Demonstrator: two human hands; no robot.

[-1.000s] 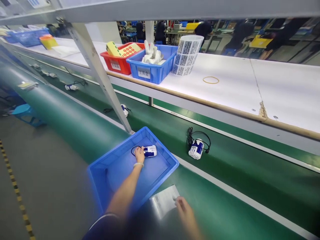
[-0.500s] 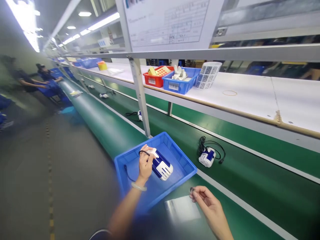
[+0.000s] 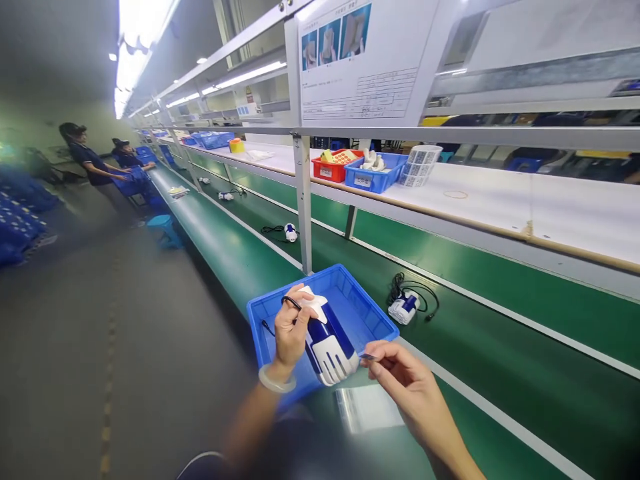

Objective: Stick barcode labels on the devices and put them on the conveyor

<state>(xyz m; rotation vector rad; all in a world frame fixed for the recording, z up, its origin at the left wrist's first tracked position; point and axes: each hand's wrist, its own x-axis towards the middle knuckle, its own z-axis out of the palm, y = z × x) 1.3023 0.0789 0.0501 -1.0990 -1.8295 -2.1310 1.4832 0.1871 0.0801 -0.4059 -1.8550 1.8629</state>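
Observation:
My left hand (image 3: 290, 333) is closed around the white end of a blue-and-white pump (image 3: 333, 340) with slots at its lower end. Its black cord (image 3: 291, 301) loops by my fingers, and the pump is tilted above the front of a blue tray (image 3: 387, 327). In a pinch of thumb and forefinger, my right hand (image 3: 405, 377) has a small dark label (image 3: 369, 357), close beside the slotted end. Whether the label touches the pump I cannot tell. Below lies a shiny, see-through sheet (image 3: 367, 408), partly behind my right hand.
Another corded pump (image 3: 404, 308) rests on the green belt (image 3: 480, 347) at right, with more farther along. On the white shelf (image 3: 495, 200) stand a red bin (image 3: 330, 171), a blue bin (image 3: 373, 180) and a label roll (image 3: 421, 167). Two people work far left, near a blue stool (image 3: 165, 230).
My right hand has moved up and left with the label, to the pump's slotted end. The pump is nearer to me and tilted more downward. The camera view has shifted.

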